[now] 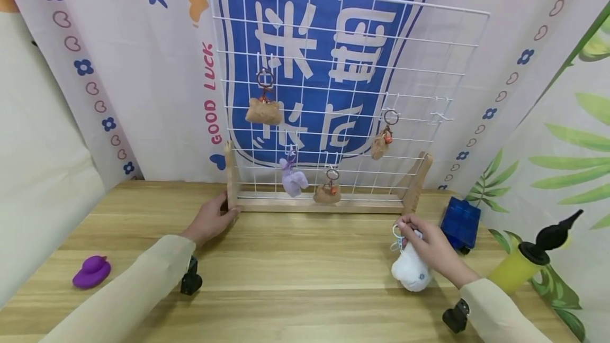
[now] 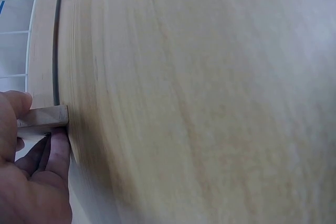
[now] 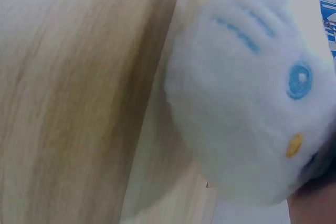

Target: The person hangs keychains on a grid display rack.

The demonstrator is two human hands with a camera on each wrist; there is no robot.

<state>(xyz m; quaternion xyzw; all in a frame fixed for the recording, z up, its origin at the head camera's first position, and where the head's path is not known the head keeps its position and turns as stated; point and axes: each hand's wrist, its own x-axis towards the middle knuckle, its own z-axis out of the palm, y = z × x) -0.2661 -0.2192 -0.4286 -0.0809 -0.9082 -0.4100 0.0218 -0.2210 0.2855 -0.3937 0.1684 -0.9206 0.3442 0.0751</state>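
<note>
A white wire grid rack (image 1: 350, 91) stands upright in a wooden base (image 1: 319, 205). My left hand (image 1: 212, 219) pinches the left wooden foot (image 2: 44, 116) of that base, thumb on one side and fingers on the other in the left wrist view. In my right hand (image 1: 436, 245) hangs a white plush keychain (image 1: 411, 269), held by its top near a pale ring, just in front of the base's right end. Blue and yellow stitching marks the plush (image 3: 247, 87) in the right wrist view. Whether the right fingertips touch the base, I cannot tell.
Tan plush keychains (image 1: 263, 112) and a lavender one (image 1: 293, 180) hang from hooks on the grid. A purple hat-shaped item (image 1: 92, 272) lies at left. On the right are a blue translucent box (image 1: 460, 224) and a yellow bottle with black top (image 1: 517, 266).
</note>
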